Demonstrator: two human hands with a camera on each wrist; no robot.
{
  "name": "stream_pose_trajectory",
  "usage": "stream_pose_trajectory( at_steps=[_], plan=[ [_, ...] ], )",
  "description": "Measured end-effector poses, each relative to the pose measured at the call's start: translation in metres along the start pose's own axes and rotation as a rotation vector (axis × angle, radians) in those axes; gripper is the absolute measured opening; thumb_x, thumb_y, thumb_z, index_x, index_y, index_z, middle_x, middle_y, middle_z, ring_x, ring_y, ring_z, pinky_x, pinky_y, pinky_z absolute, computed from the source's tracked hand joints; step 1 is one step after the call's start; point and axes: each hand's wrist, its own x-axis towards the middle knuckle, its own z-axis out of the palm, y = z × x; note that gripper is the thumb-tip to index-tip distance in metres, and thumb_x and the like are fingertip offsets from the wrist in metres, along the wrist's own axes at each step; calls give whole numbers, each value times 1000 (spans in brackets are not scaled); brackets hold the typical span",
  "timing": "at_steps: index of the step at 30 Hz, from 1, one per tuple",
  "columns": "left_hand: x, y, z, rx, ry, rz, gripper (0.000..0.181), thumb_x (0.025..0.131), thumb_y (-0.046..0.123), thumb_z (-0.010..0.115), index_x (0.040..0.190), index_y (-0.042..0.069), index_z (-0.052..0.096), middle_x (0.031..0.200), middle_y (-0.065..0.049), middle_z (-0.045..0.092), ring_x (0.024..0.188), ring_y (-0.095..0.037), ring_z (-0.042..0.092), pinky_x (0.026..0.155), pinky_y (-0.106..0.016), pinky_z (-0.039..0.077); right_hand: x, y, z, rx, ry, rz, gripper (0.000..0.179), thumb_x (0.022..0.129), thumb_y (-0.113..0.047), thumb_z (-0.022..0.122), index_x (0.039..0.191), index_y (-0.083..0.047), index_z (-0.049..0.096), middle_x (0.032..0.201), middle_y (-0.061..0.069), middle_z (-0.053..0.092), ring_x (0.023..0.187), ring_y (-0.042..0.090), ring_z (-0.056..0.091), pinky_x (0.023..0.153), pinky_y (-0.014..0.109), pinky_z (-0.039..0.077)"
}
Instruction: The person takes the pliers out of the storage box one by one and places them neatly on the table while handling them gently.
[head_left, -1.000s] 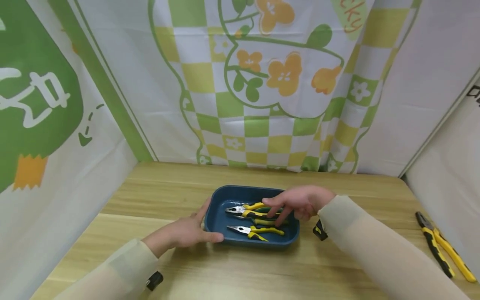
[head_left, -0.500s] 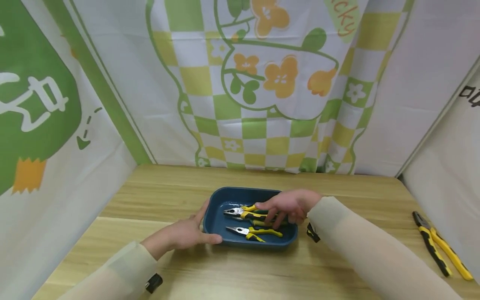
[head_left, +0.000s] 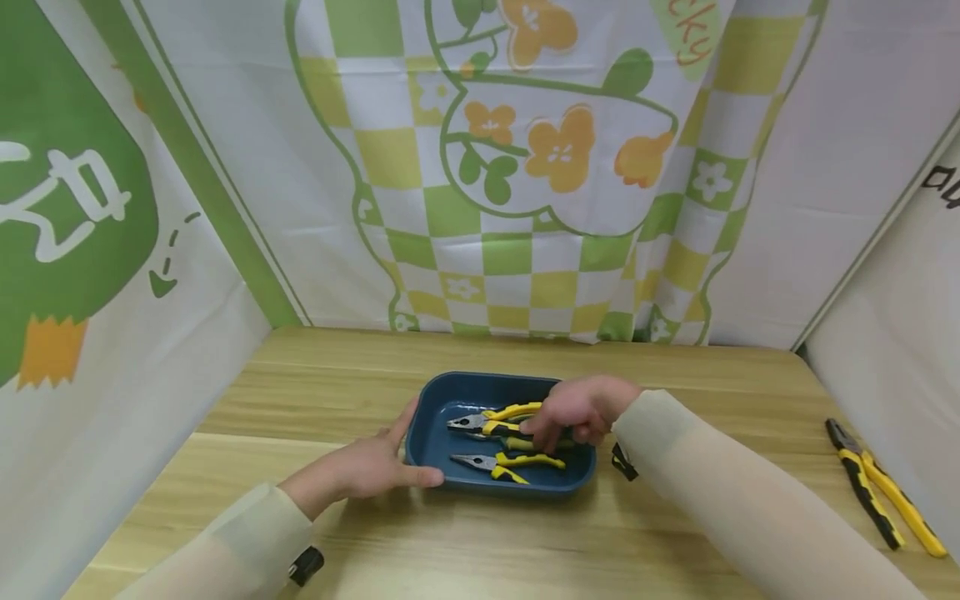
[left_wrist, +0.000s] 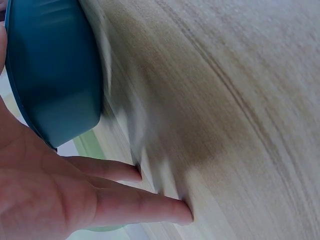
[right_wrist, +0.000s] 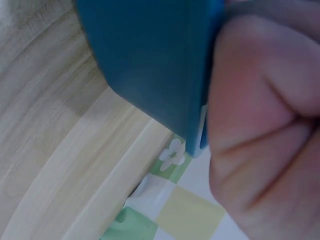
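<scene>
A dark blue tray [head_left: 465, 383] stands on the table with several pliers in it. My left hand [head_left: 367, 465] rests against its left end, thumb by the front rim; in the left wrist view the straight fingers [left_wrist: 145, 205] reach down to the tabletop. Inside, my right hand [head_left: 581, 408] pinches the handles of the yellow-and-black combination pliers [head_left: 468, 423], their ends hidden under it. Beneath these lies another tool with a green handle [head_left: 516, 443], mostly covered. Needle-nose pliers [head_left: 480, 461] lie nearer the front wall, apart from the hand.
Larger yellow-and-black pliers [head_left: 858, 471] lie on the wooden table [head_left: 585, 542] at the far right. A patterned cloth [head_left: 555, 275] hangs behind the table, with white fabric walls at both sides.
My right hand has moved left and its fingers have closed in on the combination pliers' handles, the thumb now lower. The left hand stays at the tray's end.
</scene>
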Motion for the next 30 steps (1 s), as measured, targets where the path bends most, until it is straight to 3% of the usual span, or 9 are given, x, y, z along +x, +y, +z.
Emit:
stream_pose_trajectory(
  at_steps=[3,8,10,12,15,25,30],
  plan=[
    [0,1,0,2,4,2,128,74,67,76,160,28,-9,153,-37,23,133,-56,34,104,-67,28,-1,-1,-1,-33,-9,-5,35,93,-43,68,106,-12,76,105,3,71,43,8,34,42,21,32],
    [0,1,1,17,9,-9,127,74,68,76,161,28,-8,151,-40,25,131,-59,34,101,-70,29,-1,-2,1,-82,-28,4,24,93,-32,68,100,-10,75,75,2,57,44,9,35,41,21,30],
    [0,1,1,17,8,-11,127,74,68,76,161,28,-8,151,-40,24,132,-59,33,101,-70,28,-1,-2,2,-89,-31,3,20,93,-27,67,103,-11,75,76,3,56,46,10,36,42,21,30],
    [0,1,0,15,6,-11,128,74,67,77,161,28,-8,151,-40,24,132,-59,33,102,-70,28,-2,-2,3,-100,-33,-8,19,95,-22,66,110,-14,75,88,3,62,47,10,37,43,21,30],
    [1,1,0,13,2,-5,128,74,66,77,160,27,-10,151,-41,23,133,-60,30,102,-71,27,-3,-3,6,-174,-4,-27,21,95,-17,67,114,-23,76,94,4,66,47,11,38,44,23,30],
    [-2,2,-1,-8,-8,2,127,75,66,77,161,27,-9,151,-40,23,134,-57,30,103,-69,28,-2,-9,21,-380,158,-75,22,87,-14,79,106,-23,79,82,-1,67,48,10,41,47,24,34],
    [-1,1,-1,0,-7,3,128,75,66,76,161,26,-9,151,-41,23,134,-58,30,104,-69,27,0,-10,25,-499,187,-107,27,84,-13,81,109,-22,79,89,-7,67,46,10,42,47,24,35]
  ],
)
